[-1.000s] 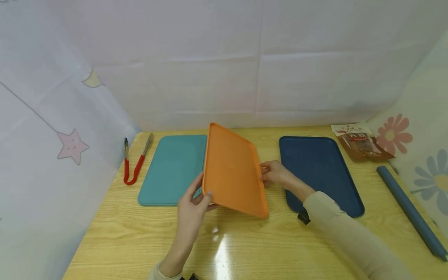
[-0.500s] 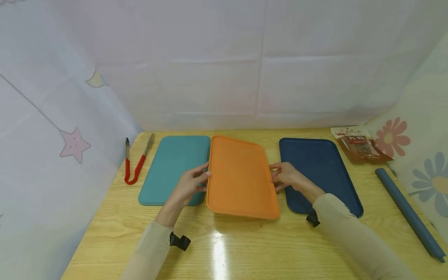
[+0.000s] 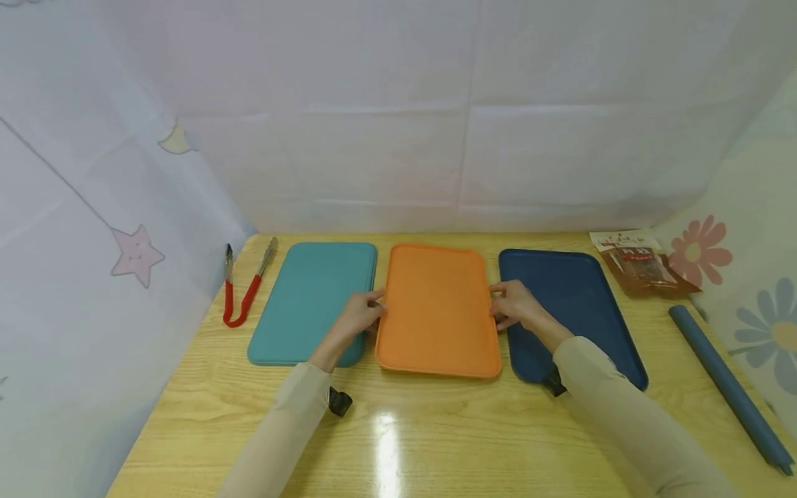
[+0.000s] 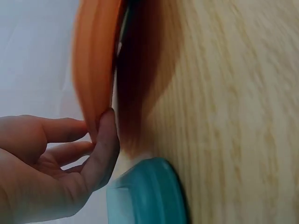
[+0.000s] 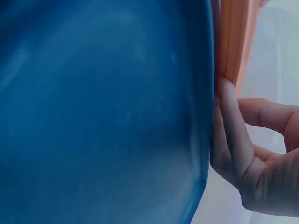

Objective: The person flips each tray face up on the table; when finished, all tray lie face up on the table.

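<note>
Between two other trays, an orange tray (image 3: 441, 311) is held nearly level just above the wooden table. My left hand (image 3: 361, 312) pinches its left edge; in the left wrist view, thumb and fingers of that hand (image 4: 60, 163) close on the orange rim (image 4: 96, 70), with a shadowed gap under it. On the opposite side my right hand (image 3: 515, 304) grips the right edge, its fingers beside the dark blue tray's rim (image 5: 208, 93) in the right wrist view. The teal tray (image 3: 314, 301) lies to the left, the dark blue tray (image 3: 563, 311) to the right.
Red-handled tongs (image 3: 244, 294) lie at the far left of the table. A brown food packet (image 3: 644, 266) sits at the back right, with a grey-blue rolled tube (image 3: 728, 387) in front of it. Printed cloth (image 3: 373, 138) hangs behind and at both sides.
From a steep tilt, the orange tray has been turned flat, lowered and shifted right into the gap between the teal and dark blue trays. Both hands stay on its edges.
</note>
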Motion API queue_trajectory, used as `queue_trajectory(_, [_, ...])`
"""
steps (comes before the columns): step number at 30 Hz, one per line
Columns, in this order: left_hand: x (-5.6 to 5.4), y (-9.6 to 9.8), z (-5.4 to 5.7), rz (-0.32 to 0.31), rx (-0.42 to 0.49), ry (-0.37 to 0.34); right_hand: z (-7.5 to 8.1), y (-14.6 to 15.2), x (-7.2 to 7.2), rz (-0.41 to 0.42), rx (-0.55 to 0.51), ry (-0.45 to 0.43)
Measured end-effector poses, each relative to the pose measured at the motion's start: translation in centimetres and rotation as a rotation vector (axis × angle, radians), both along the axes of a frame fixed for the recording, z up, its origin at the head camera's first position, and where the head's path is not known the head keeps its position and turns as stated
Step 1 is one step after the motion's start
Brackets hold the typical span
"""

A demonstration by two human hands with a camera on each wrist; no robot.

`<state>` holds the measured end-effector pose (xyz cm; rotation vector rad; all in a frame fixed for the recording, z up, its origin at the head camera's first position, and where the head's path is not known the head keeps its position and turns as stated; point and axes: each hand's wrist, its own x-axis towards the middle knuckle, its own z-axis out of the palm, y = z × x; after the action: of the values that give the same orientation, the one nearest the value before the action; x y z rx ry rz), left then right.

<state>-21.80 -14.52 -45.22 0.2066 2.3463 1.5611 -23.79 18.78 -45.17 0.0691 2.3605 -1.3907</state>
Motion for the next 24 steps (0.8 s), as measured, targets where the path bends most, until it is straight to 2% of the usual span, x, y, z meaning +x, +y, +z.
queue_trajectory(6, [-0.5,0.9,-0.6,-0.044,-0.149,-0.031,0.0,-0.1,-0.4,0.015,0.069,0.014])
queue_trajectory(10, [-1.2,1.6,-0.6,-0.031,-0.24,-0.008,0.0,-0.2,-0.9,0.022,0.12,0.016])
queue_trajectory(17, [-1.6,1.9,-0.8,-0.02,-0.273,0.009,0.0,-0.3,-1.4,0.062,0.196,0.029])
queue_trajectory(21, [-1.3,1.5,-1.4,-0.006,-0.254,0.052,0.0,-0.2,-1.4,0.073,0.194,0.028])
queue_trajectory(24, [-0.7,0.8,-1.6,0.004,-0.285,0.169,0.0,0.2,-0.8,0.05,0.167,0.044])
